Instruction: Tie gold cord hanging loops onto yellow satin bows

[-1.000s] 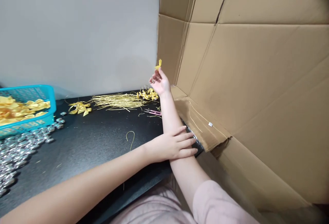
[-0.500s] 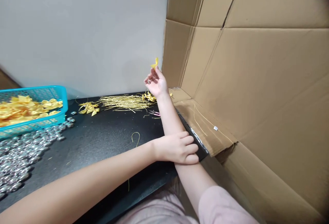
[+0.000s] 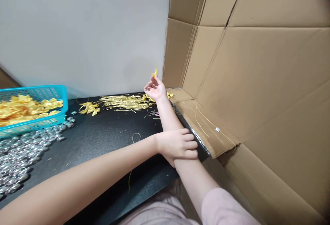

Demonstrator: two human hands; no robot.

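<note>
My right hand (image 3: 156,89) is raised beyond the far part of the black table, palm up, pinching a small yellow ribbon bow (image 3: 154,73) between thumb and fingers. My left hand (image 3: 177,145) lies across my right forearm (image 3: 170,116), its fingers curled over it. Under and behind the right wrist are more yellow bows (image 3: 147,97), partly hidden. A heap of gold wire ties (image 3: 123,102) lies left of the wrist. Small scissors (image 3: 155,114) rest close to the forearm, partly covered by it.
A blue plastic basket (image 3: 64,106) of yellow ribbon pieces stands at the left. Silver beads (image 3: 28,152) spread in front of it. Several finished-looking bows (image 3: 89,108) lie nearby. Cardboard walls (image 3: 270,80) close off the right side. A loose gold strand (image 3: 135,136) lies on the black table (image 3: 90,142).
My right hand has dropped slightly with the yellow bow. My left hand has shifted a little on the forearm, still wrapped over it.
</note>
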